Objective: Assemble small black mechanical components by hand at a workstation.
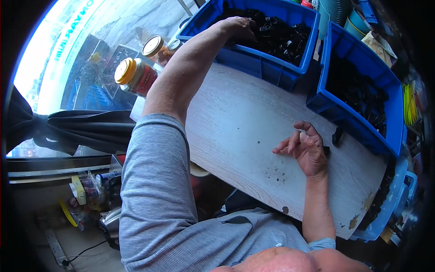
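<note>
My left arm stretches forward to the far blue bin [281, 68], which holds a heap of small black parts [290, 38]. Above that heap is my left hand [238, 26], back upward; its fingertips are hidden among the parts, so their grip does not show. My right hand [310, 152] rests on the pale wood-grain table [226, 122] with the palm turned up. Its fingers are loosely bent and apart, and nothing shows in them. A small black piece [337, 135] lies beside it, close to the right blue bin [362, 120], and another dark bit shows behind the palm.
More black parts fill the right bin. Two lidded jars, one with a yellow lid [123, 71], stand left of my left arm by the window. A light blue tub [392, 199] is beyond the table's right end. Chipped patches mark the near table edge.
</note>
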The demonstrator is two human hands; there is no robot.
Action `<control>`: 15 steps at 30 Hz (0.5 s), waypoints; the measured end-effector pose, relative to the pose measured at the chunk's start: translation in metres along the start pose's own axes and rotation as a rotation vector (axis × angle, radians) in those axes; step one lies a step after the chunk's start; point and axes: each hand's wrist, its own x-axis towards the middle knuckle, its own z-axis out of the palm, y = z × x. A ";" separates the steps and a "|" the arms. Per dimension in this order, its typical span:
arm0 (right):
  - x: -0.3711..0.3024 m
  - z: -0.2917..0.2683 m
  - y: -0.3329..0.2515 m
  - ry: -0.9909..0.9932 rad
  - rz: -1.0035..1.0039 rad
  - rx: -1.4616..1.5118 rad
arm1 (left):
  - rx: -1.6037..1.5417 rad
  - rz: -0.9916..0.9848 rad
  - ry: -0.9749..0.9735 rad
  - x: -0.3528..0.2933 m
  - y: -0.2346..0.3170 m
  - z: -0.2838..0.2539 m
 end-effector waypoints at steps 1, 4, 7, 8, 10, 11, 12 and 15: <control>0.000 0.000 0.000 0.014 0.004 -0.015 | -0.002 -0.016 -0.003 0.004 -0.001 0.003; 0.000 0.003 0.002 -0.001 0.012 0.014 | -0.092 0.000 -0.029 0.011 -0.020 0.001; 0.000 0.005 -0.002 0.029 0.006 -0.042 | -0.102 -0.010 0.063 0.013 -0.015 0.007; 0.000 0.004 -0.003 0.030 0.000 -0.045 | -0.101 -0.005 0.068 0.013 -0.013 0.005; 0.000 0.004 -0.002 0.025 -0.004 -0.013 | -0.124 0.011 0.096 0.011 -0.014 -0.001; 0.000 0.005 -0.002 0.022 -0.010 -0.014 | -0.121 0.013 0.101 0.009 -0.015 -0.004; 0.000 0.007 -0.003 0.026 -0.002 -0.017 | -0.138 0.022 0.114 0.007 -0.017 -0.007; -0.001 0.007 -0.003 0.038 0.007 -0.015 | -0.195 0.063 0.145 -0.001 -0.015 -0.018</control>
